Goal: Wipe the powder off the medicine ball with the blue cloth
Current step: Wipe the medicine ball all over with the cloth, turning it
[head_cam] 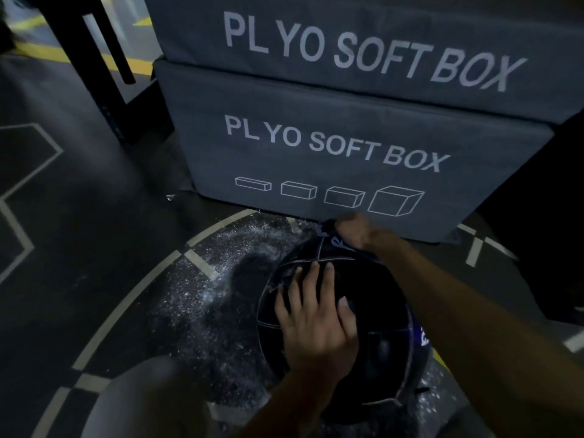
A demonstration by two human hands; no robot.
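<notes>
A dark medicine ball [379,314] with pale seams rests on the floor at the lower middle. My left hand [316,317] lies flat on top of it, fingers spread, holding nothing. My right hand [354,230] is at the ball's far side, closed on the blue cloth [339,243], which is pressed against the ball. Only a small bunched part of the cloth shows under the hand. White powder [221,270] is scattered on the floor to the left of the ball.
Two stacked grey plyo soft boxes [331,147] stand directly behind the ball. A black rack leg [104,67] rises at the upper left. The dark floor carries white lines [132,308]. My knee [148,403] is at the lower left.
</notes>
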